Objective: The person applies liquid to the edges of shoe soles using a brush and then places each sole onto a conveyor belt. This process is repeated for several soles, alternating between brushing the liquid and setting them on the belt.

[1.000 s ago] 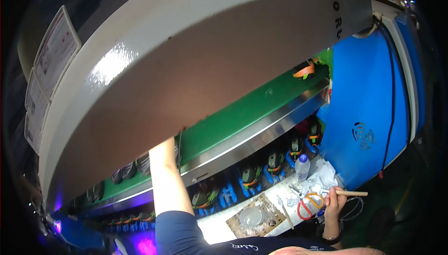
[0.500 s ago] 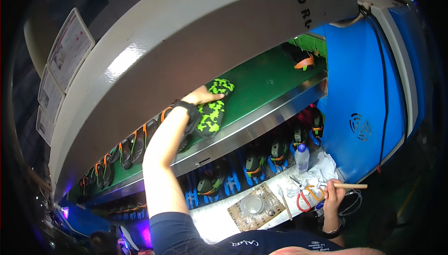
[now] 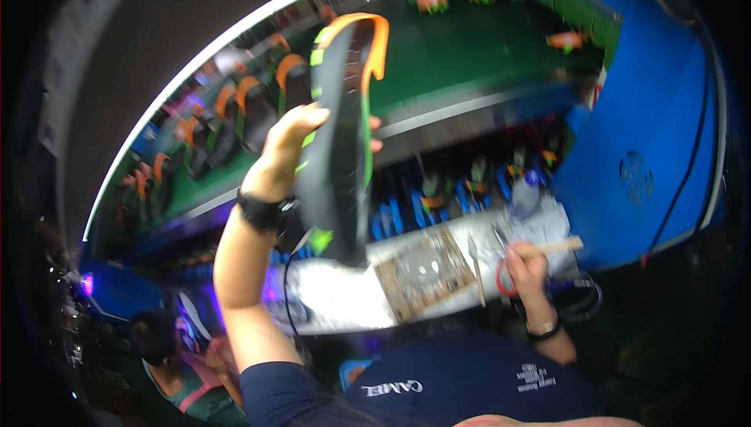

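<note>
My left hand (image 3: 283, 149) is wrapped round a shoe sole (image 3: 336, 161), lifted upright in front of the conveyor. The sole is black inside, with an orange end at the top and bright green along its edges. Low on the right, over the bench, my right hand (image 3: 527, 267) is closed on a pale wooden handle (image 3: 562, 245); its working end cannot be made out. Beside that hand are the red-handled scissors (image 3: 505, 280). A slim tool (image 3: 476, 270) lies to their left, by a clear round dish (image 3: 426, 264) on brown printed paper.
More orange-tipped black soles (image 3: 227, 110) line the green conveyor belt (image 3: 438, 75). Blue holders (image 3: 387, 220) with shoe parts run beneath its metal edge. A bottle (image 3: 526, 192) stands by crumpled white paper. Another person (image 3: 160, 349) is at the lower left; a blue machine panel (image 3: 657, 153) closes the right.
My left hand has lifted the sole off the belt toward me and turned it from its green-patterned underside to its black inner side. The view has shifted; my right hand still grips the handle.
</note>
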`<state>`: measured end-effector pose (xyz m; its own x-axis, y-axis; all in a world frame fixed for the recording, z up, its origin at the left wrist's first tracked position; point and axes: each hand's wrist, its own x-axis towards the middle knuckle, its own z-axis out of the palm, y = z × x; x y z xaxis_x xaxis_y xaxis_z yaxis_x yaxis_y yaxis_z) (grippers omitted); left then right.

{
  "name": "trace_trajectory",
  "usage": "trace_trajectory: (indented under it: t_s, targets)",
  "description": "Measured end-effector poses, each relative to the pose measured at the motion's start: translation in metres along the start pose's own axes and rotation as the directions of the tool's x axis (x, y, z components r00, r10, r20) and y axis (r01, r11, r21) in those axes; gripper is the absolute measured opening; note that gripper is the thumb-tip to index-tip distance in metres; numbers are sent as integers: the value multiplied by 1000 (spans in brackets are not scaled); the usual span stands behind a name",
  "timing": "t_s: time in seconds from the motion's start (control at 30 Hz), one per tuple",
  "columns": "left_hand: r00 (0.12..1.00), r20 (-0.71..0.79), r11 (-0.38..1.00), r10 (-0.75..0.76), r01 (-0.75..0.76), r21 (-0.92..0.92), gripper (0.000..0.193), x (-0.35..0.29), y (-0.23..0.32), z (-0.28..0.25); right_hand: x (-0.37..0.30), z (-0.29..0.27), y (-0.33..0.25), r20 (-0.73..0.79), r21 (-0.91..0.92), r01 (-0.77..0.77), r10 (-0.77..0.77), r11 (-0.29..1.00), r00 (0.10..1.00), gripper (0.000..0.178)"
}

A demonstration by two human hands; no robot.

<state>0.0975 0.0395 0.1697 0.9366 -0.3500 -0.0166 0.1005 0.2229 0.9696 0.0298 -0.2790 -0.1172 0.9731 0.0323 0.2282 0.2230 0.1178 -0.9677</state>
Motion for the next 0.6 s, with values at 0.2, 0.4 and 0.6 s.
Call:
trace_trajectory:
  t_s: [0.2, 0.4, 0.6]
  targets:
    - [925, -249, 857, -286, 131, -499, 71, -135, -144, -28, 35, 81, 17, 251, -105, -106, 129, 989, 959, 8]
    - [829, -468, 736, -307, -105, -669, 56, -220, -260, -53, 34, 123, 60, 415, -402, -15, 196, 915, 888, 16]
    - [853, -375, 534, -362, -140, -834, 51, -226, -268, -49, 27, 125, 83, 454, -589, 72, 256, 805, 853, 18]
